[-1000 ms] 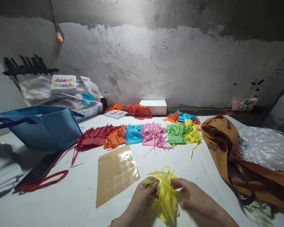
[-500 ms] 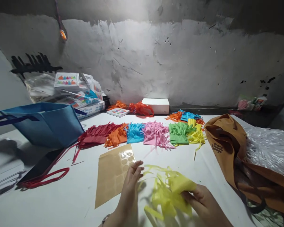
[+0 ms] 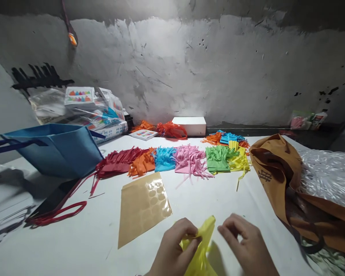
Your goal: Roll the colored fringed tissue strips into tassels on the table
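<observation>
Yellow fringed tissue paper hangs from my left hand, whose thumb and forefinger pinch it near its upper part. Its lower strips run out of view at the bottom edge. Just to the right, my right hand is closed in a pinch, apart from the paper, with nothing visible between its fingertips. Left of my hands lies a tan sheet of round clear stickers. Beyond it, fringed paper bundles form a row: dark red, orange, blue, pink, green and yellow.
A blue bag stands at left, near a red cord loop. Plastic-wrapped packs and a white box are along the wall. A brown bag and white stringy material lie at right.
The yellow paper has passed from my right hand to my left and now hangs closer to the bottom edge. My left hand moved right and nearer, closing on it; my right hand let go.
</observation>
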Demonstrator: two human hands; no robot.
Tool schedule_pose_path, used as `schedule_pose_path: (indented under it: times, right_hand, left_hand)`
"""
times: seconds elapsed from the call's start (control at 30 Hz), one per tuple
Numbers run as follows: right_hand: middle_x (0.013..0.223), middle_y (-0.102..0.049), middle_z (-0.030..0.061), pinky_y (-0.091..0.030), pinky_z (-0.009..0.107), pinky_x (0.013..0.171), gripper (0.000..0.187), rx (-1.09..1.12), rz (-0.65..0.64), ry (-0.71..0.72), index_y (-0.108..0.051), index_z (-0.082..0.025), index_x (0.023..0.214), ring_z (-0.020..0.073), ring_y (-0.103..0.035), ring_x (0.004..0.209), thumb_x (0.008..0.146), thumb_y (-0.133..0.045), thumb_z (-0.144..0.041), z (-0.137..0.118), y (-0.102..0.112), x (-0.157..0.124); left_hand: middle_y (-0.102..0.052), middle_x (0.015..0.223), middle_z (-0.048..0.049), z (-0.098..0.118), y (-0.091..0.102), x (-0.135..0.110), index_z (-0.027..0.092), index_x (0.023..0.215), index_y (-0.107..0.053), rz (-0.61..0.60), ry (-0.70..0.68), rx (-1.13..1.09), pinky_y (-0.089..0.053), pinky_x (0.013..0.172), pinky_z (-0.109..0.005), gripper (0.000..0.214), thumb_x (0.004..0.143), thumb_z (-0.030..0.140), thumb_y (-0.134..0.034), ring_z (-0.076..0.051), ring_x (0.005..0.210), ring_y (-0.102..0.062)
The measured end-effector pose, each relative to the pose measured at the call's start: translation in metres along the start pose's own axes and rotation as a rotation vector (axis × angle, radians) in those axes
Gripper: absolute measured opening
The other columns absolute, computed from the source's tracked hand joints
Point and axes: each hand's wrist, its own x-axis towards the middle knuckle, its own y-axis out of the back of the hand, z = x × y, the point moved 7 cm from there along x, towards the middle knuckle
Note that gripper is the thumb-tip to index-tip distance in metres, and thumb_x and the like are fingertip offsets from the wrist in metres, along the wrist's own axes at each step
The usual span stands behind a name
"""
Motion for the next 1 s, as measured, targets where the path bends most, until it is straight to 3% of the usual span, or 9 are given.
schedule_pose_path:
  times: [0.1, 0.17, 0.3, 0.4, 0.53, 0.67, 0.83, 0.9, 1.0]
  right_hand:
    - [0.071, -0.058, 0.0011, -0.043, 0.025, 0.057, 0.051, 0.228, -0.244, -0.115, -0.061, -0.019, 0.074, 0.0150, -0.055, 0.063, 0.088, -0.059, -0.069, 0.005, -0.036, -0.009]
    - [0.076, -0.060, 0.0019, -0.045, 0.025, 0.059, 0.051, 0.348, -0.288, -0.192, -0.060, -0.019, 0.079, 0.0159, -0.059, 0.067, 0.089, -0.057, -0.069, 0.007, -0.048, -0.014]
    - [0.077, -0.059, 0.0018, -0.046, 0.025, 0.066, 0.046, 0.342, -0.217, -0.145, -0.058, -0.019, 0.078, 0.0161, -0.059, 0.071, 0.098, -0.048, -0.060, 0.003, -0.046, -0.010]
    - [0.077, -0.059, 0.0022, -0.045, 0.026, 0.067, 0.046, 0.239, -0.233, -0.033, -0.058, -0.019, 0.078, 0.0162, -0.058, 0.072, 0.101, -0.042, -0.056, -0.007, -0.045, -0.008]
    - [0.082, -0.063, 0.0040, -0.047, 0.025, 0.070, 0.042, 0.127, -0.310, 0.076, -0.056, -0.020, 0.083, 0.0162, -0.062, 0.076, 0.105, -0.032, -0.046, -0.011, -0.051, -0.011]
    - [0.077, -0.063, 0.0028, -0.045, 0.027, 0.063, 0.035, -0.192, -0.183, 0.177, -0.059, -0.022, 0.083, 0.0165, -0.061, 0.068, 0.103, -0.031, -0.028, -0.006, -0.036, -0.009]
    - [0.089, -0.065, 0.0032, -0.047, 0.036, 0.073, 0.020, -0.487, 0.206, 0.356, -0.061, -0.025, 0.094, 0.0217, -0.062, 0.078, 0.088, -0.046, -0.013, -0.018, -0.005, -0.009]
    - [0.105, -0.066, 0.0065, -0.050, 0.038, 0.081, 0.030, -0.448, 0.282, 0.387, -0.057, -0.024, 0.112, 0.0245, -0.064, 0.093, 0.083, -0.052, -0.015, -0.022, -0.006, -0.012]
    - [0.114, -0.068, 0.0080, -0.052, 0.039, 0.085, 0.065, -0.328, 0.152, 0.305, -0.043, -0.020, 0.141, 0.0255, -0.065, 0.098, 0.077, -0.055, -0.016, -0.016, -0.022, -0.009]
  left_hand:
    - [-0.069, 0.076, -0.0052, 0.018, -0.008, -0.012, 0.023, 0.086, -0.064, 0.049, -0.335, 0.236, -0.047, 0.064, -0.032, 0.007, 0.087, 0.015, -0.063, -0.021, 0.068, -0.061]
    - [-0.071, 0.080, -0.0067, 0.025, -0.016, -0.020, 0.024, 0.096, -0.066, 0.027, -0.433, 0.297, -0.048, 0.067, -0.035, 0.013, 0.086, 0.016, -0.066, -0.022, 0.070, -0.061]
    - [-0.070, 0.100, -0.0111, 0.013, -0.016, -0.019, 0.025, 0.112, -0.066, -0.005, -0.192, 0.037, -0.053, 0.079, -0.038, 0.019, 0.094, 0.030, -0.062, -0.026, 0.090, -0.066]
    - [-0.068, 0.092, -0.0062, -0.001, -0.016, -0.017, 0.024, 0.103, -0.063, -0.023, -0.001, -0.161, -0.053, 0.078, -0.031, 0.010, 0.096, 0.031, -0.059, -0.021, 0.086, -0.065]
    - [-0.064, 0.083, -0.0029, -0.012, -0.012, -0.013, 0.023, 0.092, -0.060, 0.024, 0.108, -0.175, -0.050, 0.071, -0.028, 0.008, 0.093, 0.031, -0.061, -0.019, 0.078, -0.061]
    - [-0.062, 0.080, -0.0021, -0.009, -0.007, -0.005, 0.023, 0.081, -0.056, -0.023, 0.151, -0.143, -0.047, 0.068, -0.027, 0.017, 0.094, 0.032, -0.057, -0.019, 0.075, -0.058]
    - [-0.062, 0.083, -0.0025, -0.004, 0.005, -0.001, 0.024, 0.087, -0.056, 0.056, 0.177, -0.139, -0.048, 0.064, -0.027, 0.018, 0.098, 0.037, -0.051, -0.019, 0.075, -0.058]
    - [-0.064, 0.086, -0.0042, 0.002, 0.002, -0.003, 0.024, 0.090, -0.056, 0.062, 0.070, -0.086, -0.050, 0.069, -0.030, 0.014, 0.099, 0.032, -0.049, -0.020, 0.078, -0.060]
    - [-0.066, 0.081, -0.0038, 0.017, -0.009, -0.010, 0.025, 0.088, -0.053, 0.060, -0.249, 0.024, -0.050, 0.083, -0.038, 0.013, 0.098, 0.023, -0.046, -0.020, 0.076, -0.062]
